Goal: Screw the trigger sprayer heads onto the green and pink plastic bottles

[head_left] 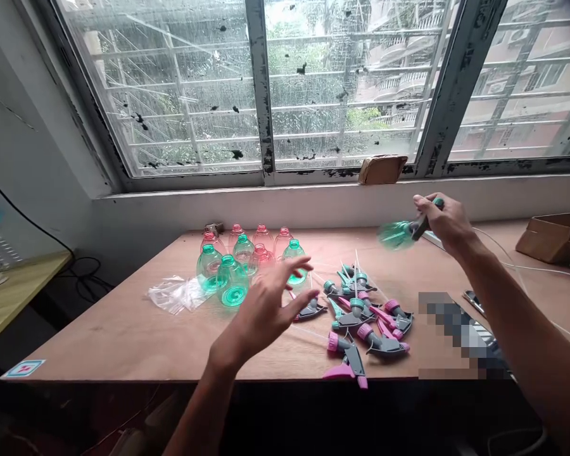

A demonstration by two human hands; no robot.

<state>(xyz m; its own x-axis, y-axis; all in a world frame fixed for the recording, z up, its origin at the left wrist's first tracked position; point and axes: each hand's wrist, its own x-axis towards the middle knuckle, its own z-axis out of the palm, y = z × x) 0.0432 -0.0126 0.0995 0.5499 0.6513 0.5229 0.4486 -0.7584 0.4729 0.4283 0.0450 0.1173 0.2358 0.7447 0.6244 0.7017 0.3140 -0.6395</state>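
My right hand (444,221) is raised at the right, closed round the grey trigger head of a green spray bottle (395,234), which points left and is blurred by motion. My left hand (270,304) hovers open, fingers spread, above the wooden table (123,335), holding nothing. It is just in front of a cluster of several green and pink plastic bottles (232,288) and left of a pile of several grey trigger sprayer heads (361,316) with pink or teal nozzles.
Clear plastic bags (175,294) lie left of the bottles. A cardboard box (553,237) sits at the far right, a small cardboard piece (382,169) on the window sill. A phone (475,302) and white cables lie at the right. A second table (14,291) stands left.
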